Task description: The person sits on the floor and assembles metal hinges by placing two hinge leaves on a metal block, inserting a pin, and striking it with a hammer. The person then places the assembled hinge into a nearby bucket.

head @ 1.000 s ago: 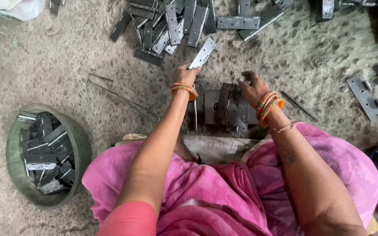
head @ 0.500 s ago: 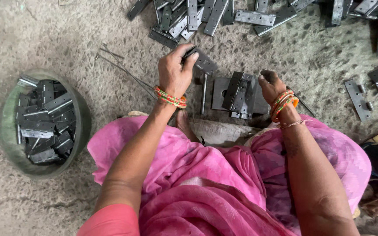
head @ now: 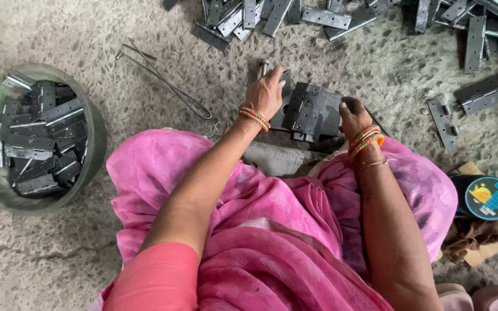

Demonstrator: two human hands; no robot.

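A stack of dark metal hinges [head: 312,112] stands on edge on the floor in front of my knees. My left hand [head: 266,92] is closed on a hinge leaf at the left end of that stack, with a short metal pin [head: 264,67] just beyond the fingers. My right hand [head: 354,114] rests against the right end of the stack, fingers curled over it. Both wrists carry orange and red bangles. My lap is covered in pink cloth [head: 272,230].
A green round tub [head: 96,144] full of hinges sits at the left. Loose hinges [head: 329,17] lie scattered along the top and right [head: 485,92]. Bent wire [head: 168,86] lies on the floor. A round blue-lidded tin [head: 488,198] sits at the right.
My left hand brought a hinge down from the far pile to the left end of the stack. The view has shifted, so the pile and tub sit higher and nearer.
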